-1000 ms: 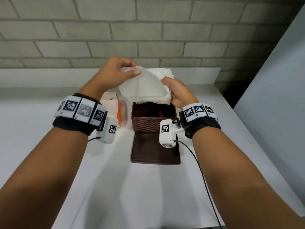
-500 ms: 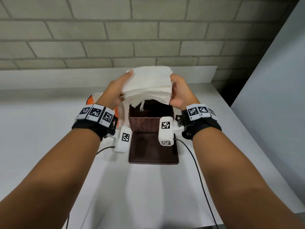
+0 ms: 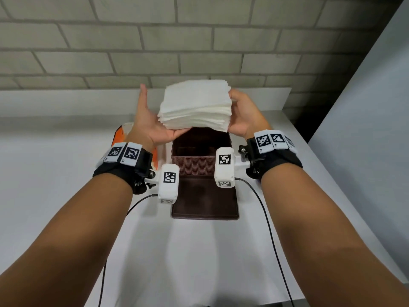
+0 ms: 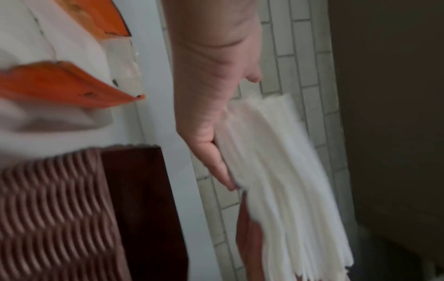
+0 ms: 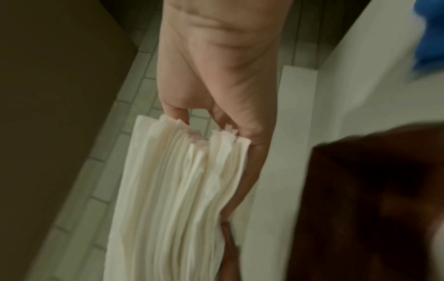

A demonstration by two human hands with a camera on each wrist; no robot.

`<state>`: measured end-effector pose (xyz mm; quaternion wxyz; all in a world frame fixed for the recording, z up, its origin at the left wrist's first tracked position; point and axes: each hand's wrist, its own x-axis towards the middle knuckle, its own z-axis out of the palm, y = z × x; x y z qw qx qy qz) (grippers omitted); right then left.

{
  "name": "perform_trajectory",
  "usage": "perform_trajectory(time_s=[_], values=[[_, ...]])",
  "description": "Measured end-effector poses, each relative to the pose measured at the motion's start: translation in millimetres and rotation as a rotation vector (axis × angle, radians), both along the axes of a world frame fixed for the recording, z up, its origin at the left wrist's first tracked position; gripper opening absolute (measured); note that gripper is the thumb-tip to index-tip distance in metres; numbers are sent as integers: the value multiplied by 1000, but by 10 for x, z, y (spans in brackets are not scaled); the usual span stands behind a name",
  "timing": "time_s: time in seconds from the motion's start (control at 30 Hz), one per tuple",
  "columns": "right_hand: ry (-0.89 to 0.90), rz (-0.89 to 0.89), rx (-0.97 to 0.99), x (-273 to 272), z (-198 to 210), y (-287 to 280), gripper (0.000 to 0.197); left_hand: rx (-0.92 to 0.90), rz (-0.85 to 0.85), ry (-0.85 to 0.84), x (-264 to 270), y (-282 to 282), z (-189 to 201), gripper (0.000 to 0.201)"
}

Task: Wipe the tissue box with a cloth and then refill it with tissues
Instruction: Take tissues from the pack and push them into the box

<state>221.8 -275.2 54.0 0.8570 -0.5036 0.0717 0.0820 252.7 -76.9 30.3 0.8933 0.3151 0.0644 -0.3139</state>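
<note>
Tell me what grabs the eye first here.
A thick white stack of tissues is held in the air between both hands, over the open brown woven tissue box. The left hand supports it from below with flat fingers; the right hand grips its other edge. The box's lid lies flat in front.

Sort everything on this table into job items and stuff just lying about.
Job: stack of tissues, carried by left hand and right hand; woven tissue box, open; brown lid, flat in front.
Lying about: orange-and-white packet, left of the box.
</note>
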Motion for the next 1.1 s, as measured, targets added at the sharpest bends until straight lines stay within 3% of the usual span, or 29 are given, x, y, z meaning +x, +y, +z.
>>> perform_trajectory(time_s=[0.07, 0.2, 0.27, 0.37, 0.5, 0.67, 0.87, 0.97, 1.1], values=[[60, -35, -32, 16, -129, -36, 30, 126, -41, -5, -4, -10, 32, 84], [176, -28, -106, 19, -259, -22, 55, 576, 20, -75, 30, -130, -33, 34], [201, -22, -271, 11, -294, 14, 32, 719, 27, -119, 14, -198, -73, 16], [247, -35, -470, 59, -380, -1, 8, 885, 4, -217, 9, -294, -124, 12], [279, -97, -639, 54, -305, 116, 39, 1342, -84, -457, -36, -393, -65, 24], [284, -142, -925, 190, -347, 245, 50, 1686, -279, -659, -120, -425, -33, 25], [182, -27, -1296, 183, -277, 242, 42, 1752, -321, -706, -51, -386, -70, 31], [201, 12, -1298, 158, -235, 186, 16, 1632, -224, -611, -49, -342, -85, 24], [195, 82, -1358, 135, -239, 230, 17, 1622, -165, -638, -86, -328, -102, 28]])
